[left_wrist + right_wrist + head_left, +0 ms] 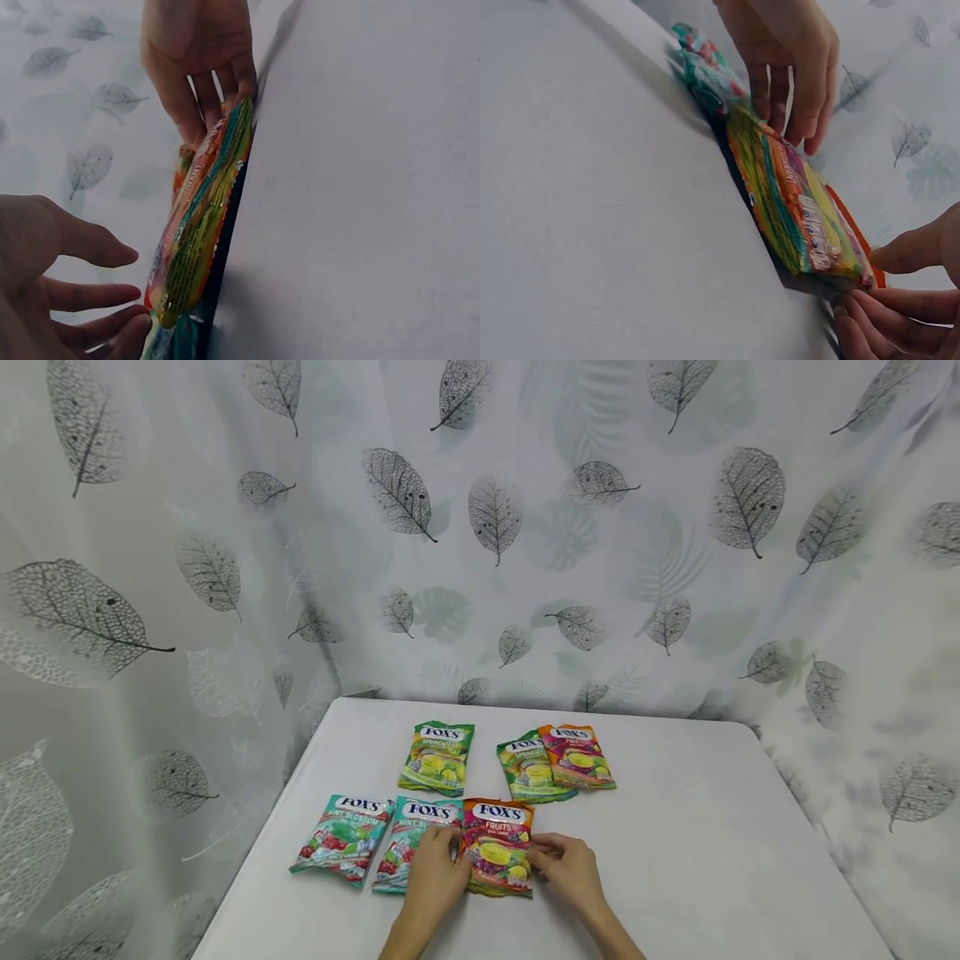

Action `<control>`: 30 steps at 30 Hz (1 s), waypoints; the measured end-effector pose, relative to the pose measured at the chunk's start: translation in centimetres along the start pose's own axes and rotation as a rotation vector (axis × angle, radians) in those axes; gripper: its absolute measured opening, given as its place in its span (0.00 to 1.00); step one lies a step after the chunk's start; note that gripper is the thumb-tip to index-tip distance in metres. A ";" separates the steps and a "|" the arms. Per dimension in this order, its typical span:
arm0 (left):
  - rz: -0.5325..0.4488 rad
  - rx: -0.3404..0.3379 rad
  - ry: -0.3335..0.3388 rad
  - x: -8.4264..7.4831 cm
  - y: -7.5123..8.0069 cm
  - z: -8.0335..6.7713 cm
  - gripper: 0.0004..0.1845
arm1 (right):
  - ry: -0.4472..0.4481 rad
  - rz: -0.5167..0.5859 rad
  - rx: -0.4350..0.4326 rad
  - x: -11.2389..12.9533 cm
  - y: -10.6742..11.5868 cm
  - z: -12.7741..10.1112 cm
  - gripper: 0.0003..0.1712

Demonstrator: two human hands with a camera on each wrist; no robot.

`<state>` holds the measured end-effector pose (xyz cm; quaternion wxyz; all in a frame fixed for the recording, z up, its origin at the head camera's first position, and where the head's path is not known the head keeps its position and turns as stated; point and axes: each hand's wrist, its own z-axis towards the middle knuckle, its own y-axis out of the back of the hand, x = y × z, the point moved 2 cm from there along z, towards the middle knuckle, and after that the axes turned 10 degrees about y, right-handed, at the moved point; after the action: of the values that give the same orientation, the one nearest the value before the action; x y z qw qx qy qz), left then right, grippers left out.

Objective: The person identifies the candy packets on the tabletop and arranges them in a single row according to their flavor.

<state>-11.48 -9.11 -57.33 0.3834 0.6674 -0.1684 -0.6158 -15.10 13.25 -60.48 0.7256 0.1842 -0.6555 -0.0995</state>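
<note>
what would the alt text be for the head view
Two hands, left hand and right hand, touch the sides of an orange candy bag lying flat on a white table. Five more candy bags lie nearby, against a leaf-print curtain.

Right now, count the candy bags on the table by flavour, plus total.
Mint Blossom bags: 2
Spring Tea bags: 2
Fruits bags: 2, the near one touched by the left hand and right hand
Total: 6
</note>
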 end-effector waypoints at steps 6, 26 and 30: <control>-0.021 0.053 -0.001 -1.5 -0.3 0.7 0.18 | -0.005 -0.046 -0.040 0.3 1.1 0.8 0.16; -0.261 0.193 -0.123 -6.1 -1.6 3.5 0.13 | 0.027 -0.207 -0.225 0.1 6.7 4.5 0.17; -0.290 0.232 -0.150 -6.8 -2.4 4.2 0.13 | 0.004 -0.195 -0.265 -0.2 7.9 5.5 0.18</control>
<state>-17.36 -4.05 -54.14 0.1977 0.6766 -0.1683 -0.6891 -21.37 19.80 -57.12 0.7318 0.1498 -0.6142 -0.2547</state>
